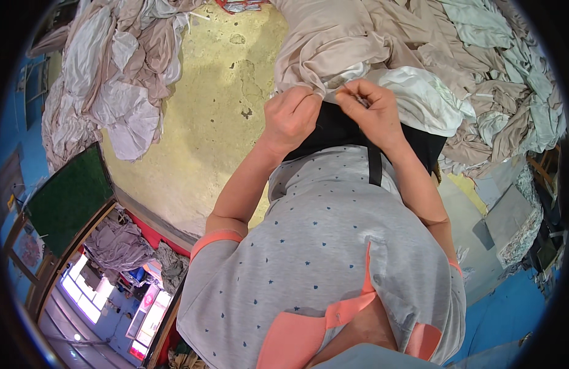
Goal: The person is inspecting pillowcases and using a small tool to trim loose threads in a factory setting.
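1. Two heaps of loose cloth in all: one pale grey-and-beige pile of fabric [112, 80] at the upper left of the frame, spilling over the yellow floor [217, 111].
2. Lower left: one green-topped board [66, 197] with a wooden frame, plus a small crumpled grey cloth [115, 246] just below and to the right of it.
3. Centre, upper half: left hand [290, 117] clenched into a fist, pinching the edge of a beige garment [321, 49] between thumb and fingers.
4. Just right of it: right hand [367, 107] likewise closed, fingertips gripping the same edge; the two hands close together, nearly touching, above a black cloth [340, 132] lying beneath them.
5. Beige garment held at the top centre of the frame, the rest trailing up into the second heap. Judged thin, light, limp and a little slippery; not fragile; best taken by a hem or seam with a pinch, since no stiff part offers itself.
6. Right of the hands: one white cloth [423, 98], crumpled, touching the beige garment.
7. Upper right: the second, larger heap of beige and pale green fabric [493, 67], pieces too tangled to count.
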`<state>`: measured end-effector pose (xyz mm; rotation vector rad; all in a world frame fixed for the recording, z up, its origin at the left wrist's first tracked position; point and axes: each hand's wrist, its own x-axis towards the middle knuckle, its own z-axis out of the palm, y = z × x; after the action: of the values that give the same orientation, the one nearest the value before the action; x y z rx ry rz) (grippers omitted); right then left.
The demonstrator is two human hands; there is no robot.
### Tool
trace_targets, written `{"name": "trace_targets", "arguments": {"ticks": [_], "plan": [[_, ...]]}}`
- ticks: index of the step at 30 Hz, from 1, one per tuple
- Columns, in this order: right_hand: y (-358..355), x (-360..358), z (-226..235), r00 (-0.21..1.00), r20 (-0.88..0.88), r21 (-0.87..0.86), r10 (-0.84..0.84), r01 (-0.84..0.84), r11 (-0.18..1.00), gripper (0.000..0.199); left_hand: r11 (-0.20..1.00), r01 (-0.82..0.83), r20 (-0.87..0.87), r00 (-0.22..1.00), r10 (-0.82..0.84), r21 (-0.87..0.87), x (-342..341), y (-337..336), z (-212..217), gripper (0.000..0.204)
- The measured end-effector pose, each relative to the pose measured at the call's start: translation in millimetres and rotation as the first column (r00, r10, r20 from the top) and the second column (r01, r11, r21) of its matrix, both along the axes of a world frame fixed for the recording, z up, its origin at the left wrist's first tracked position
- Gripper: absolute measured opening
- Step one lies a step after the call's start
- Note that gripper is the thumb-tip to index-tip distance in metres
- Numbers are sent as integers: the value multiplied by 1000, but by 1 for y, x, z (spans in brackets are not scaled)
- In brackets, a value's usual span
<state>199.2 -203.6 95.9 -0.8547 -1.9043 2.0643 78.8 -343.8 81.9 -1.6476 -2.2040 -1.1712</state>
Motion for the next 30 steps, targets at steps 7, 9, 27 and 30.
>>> {"name": "trace_targets", "arguments": {"ticks": [7,9,27,30], "plan": [[-9,-8,-1,997,-29,333,73,-59,941,12,1000,8,-24,1000,-7,25,0,5,-3,15],[-8,-9,-4,995,-57,490,84,-46,871,13,999,6,-18,1000,-6,43,0,6,-3,15],[1,5,3,1000,11,469,28,-30,883,15,994,-97,566,817,110,-53,-1,7,9,11],[-4,6,9,994,-76,576,74,-17,818,27,990,-120,590,795,137,-68,-1,6,10,11]]}}
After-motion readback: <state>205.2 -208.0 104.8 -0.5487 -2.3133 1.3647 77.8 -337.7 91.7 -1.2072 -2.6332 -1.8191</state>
